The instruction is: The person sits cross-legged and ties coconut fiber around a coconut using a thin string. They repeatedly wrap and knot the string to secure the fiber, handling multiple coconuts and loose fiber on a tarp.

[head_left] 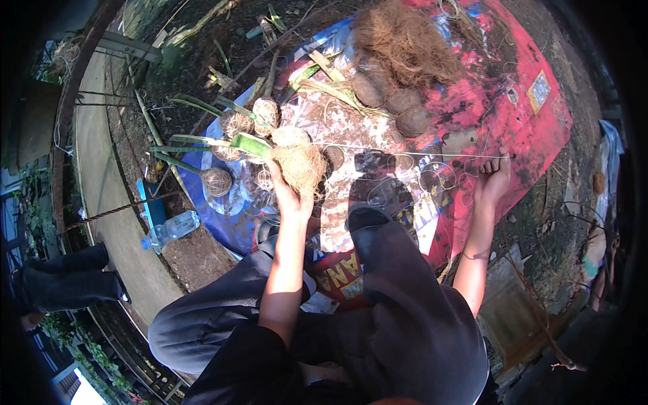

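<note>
My left hand (291, 195) holds a ball of brown fibre (302, 164) with a cut green leaf (251, 145) at its upper left. From this ball a pale string (405, 153) runs nearly straight to my right hand (492, 177), which is closed on it at the right, palm side partly showing. Looser loops of string (440, 177) lie on the sheet between my hands. String-wrapped balls (216, 182) lie to the left, several with cut leaves sticking out. Dark round balls (412, 121) rest above the string, below a heap of loose brown fibre (405, 43).
A red and blue printed plastic sheet (536, 126) covers the ground before me. Cut leaf strips (334, 91) lie near its top. A plastic bottle (177, 226) stands off its left edge, beside a blue object (152, 202). Another person's legs (71, 278) show at far left.
</note>
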The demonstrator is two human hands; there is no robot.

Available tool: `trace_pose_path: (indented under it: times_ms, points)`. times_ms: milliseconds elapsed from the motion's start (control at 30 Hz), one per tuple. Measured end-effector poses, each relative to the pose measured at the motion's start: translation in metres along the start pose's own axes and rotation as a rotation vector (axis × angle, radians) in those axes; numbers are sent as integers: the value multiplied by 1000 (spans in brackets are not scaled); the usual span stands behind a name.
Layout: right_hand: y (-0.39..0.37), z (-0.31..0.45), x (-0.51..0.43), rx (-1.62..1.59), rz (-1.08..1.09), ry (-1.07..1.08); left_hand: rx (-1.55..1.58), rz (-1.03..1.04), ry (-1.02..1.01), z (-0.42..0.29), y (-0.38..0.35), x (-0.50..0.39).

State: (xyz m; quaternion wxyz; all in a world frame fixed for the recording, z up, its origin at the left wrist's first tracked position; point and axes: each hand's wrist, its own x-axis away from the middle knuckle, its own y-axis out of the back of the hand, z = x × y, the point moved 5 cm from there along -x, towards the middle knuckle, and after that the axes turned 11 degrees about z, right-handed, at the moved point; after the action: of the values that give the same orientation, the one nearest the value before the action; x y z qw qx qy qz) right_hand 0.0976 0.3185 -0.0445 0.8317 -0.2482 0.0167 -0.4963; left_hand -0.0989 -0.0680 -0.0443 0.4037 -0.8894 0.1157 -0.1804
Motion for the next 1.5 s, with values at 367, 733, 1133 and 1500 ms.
trace_pose_path:
  times_ms: [367, 733, 1133, 1500]
  points:
    - [-172, -60, 112, 906, 1183, 78, 34, 553, 400, 31, -37, 25]
    - [-125, -62, 88, 789, 1121, -481, 292, 266, 503, 34, -34, 24]
    - [-59, -44, 68, -540, 790, -699, -159, 231, 330, 15, -31, 22]
    - [-141, -23, 104, 1060, 734, 431, -344, 276, 283, 16, -65, 28]
